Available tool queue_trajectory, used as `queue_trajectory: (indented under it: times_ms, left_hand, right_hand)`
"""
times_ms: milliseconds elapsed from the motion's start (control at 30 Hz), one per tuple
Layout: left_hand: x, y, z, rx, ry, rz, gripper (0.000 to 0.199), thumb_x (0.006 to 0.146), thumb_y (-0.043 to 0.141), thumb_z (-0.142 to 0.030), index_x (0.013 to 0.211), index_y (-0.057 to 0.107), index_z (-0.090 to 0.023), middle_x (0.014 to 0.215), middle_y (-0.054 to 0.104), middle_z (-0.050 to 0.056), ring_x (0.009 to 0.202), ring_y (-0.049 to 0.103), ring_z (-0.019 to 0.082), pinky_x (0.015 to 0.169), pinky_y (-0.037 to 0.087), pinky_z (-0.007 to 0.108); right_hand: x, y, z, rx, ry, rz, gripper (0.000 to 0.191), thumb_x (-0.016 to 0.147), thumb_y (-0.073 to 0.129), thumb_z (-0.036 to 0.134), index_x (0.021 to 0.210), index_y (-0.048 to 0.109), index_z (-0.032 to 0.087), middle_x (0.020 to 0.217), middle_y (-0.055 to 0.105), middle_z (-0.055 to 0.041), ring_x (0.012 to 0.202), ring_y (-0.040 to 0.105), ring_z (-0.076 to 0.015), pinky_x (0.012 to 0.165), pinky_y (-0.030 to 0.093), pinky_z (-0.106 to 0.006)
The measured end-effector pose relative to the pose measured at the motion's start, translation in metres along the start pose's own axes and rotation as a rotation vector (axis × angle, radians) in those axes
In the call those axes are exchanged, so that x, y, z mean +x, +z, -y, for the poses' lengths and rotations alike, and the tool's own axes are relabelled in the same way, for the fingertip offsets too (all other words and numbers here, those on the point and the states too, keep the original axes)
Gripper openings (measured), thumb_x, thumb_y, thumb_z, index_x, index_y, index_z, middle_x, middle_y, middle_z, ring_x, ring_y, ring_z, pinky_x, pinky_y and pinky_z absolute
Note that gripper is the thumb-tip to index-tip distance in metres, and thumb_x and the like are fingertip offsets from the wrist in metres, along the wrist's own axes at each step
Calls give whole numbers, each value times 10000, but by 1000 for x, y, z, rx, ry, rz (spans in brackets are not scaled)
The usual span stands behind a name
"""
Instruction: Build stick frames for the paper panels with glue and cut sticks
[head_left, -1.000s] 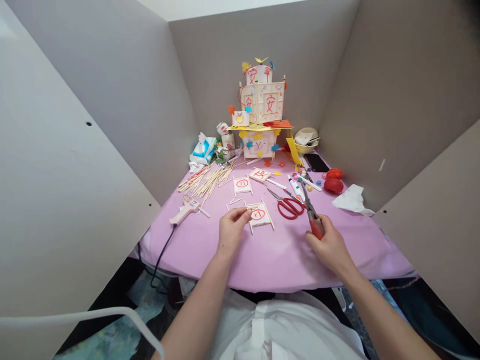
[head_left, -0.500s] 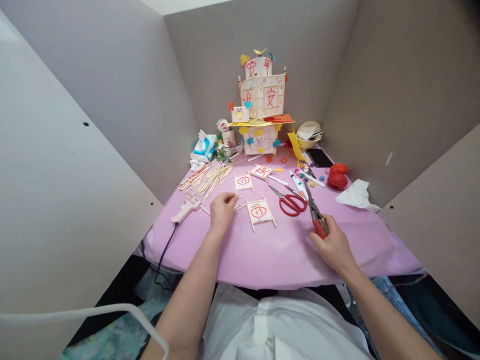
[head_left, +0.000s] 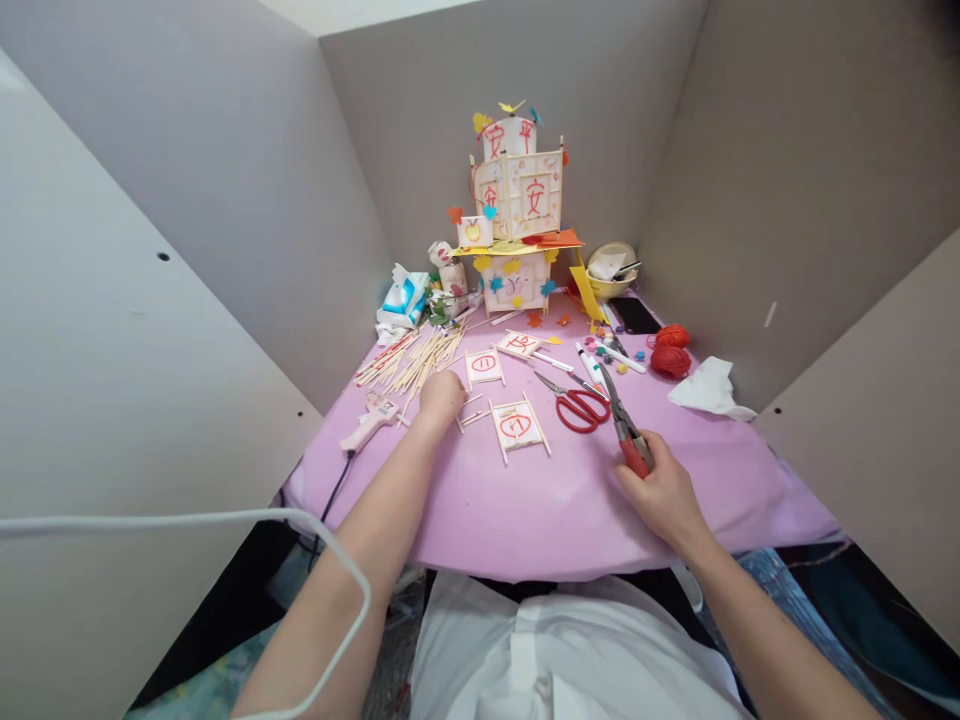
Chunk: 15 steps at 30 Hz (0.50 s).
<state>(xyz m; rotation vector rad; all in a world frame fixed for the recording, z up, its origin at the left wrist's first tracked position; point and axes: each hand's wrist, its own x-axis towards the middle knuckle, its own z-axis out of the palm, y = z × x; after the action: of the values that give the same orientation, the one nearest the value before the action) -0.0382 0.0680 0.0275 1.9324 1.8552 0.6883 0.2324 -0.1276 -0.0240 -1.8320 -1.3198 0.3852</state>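
My right hand (head_left: 664,492) is closed around the red-handled pliers (head_left: 627,430), whose jaws point away from me over the right part of the table. My left hand (head_left: 442,398) is curled closed at the near end of the pile of thin wooden sticks (head_left: 427,360); its fingertips are hidden, so what they hold does not show. Just right of it lie some short stick pieces (head_left: 474,416). A small stick-framed panel with a red circled mark (head_left: 516,427) rests between my hands, and a similar panel (head_left: 484,366) sits behind it. Red-handled scissors (head_left: 581,408) lie left of the pliers.
A decorated paper-and-stick tower (head_left: 517,220) stands at the back. The corded glue gun (head_left: 367,425) lies at left, near a tissue pack (head_left: 405,297). Red yarn balls (head_left: 670,360), a crumpled tissue (head_left: 709,390), a phone (head_left: 636,315) and a bowl (head_left: 611,270) occupy the right. Grey partitions enclose the table.
My left hand has moved slightly up and away toward the stick pile, uncovering short stick pieces beside it. The right hand keeps the pliers in nearly the same place.
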Motion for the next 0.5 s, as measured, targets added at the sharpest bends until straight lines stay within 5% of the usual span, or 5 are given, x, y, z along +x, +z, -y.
queue_trajectory:
  times_ms: [133, 267, 400, 500]
  left_hand:
    - [-1, -1, -5, -95, -4, 29, 231, 549, 675, -49, 416, 538, -180, 664, 657, 120, 986, 603, 282, 882, 412, 358]
    - [-17, -17, -12, -315, 4, 122, 182, 640, 682, -177, 487, 585, -164, 598, 614, 81, 777, 623, 218, 737, 465, 316]
    - [-60, -19, -23, -613, 7, 331, 195, 737, 642, -333, 733, 677, -141, 669, 625, 54, 585, 561, 98, 604, 470, 237]
    - [-98, 0, -36, -1168, -198, 602, 233, 643, 756, -323, 726, 660, -127, 649, 587, 18, 541, 511, 50, 536, 414, 169]
  right_hand:
    - [-1, 2, -2, -31, -12, 10, 420, 701, 545, 344, 1101, 512, 219, 854, 631, -15, 707, 567, -193, 662, 413, -292]
    - [-2, -1, 3, 34, -13, 9, 386, 702, 551, 327, 1069, 508, 215, 807, 606, -2, 679, 546, -180, 658, 418, -290]
    - [-6, -3, 29, 231, -76, 56, 298, 729, 557, 298, 1012, 507, 221, 796, 587, 6, 688, 543, -161, 672, 431, -275]
    - [-10, 4, 62, 433, -194, 157, 273, 745, 587, 303, 994, 505, 227, 806, 597, -1, 720, 565, -165, 698, 450, -282]
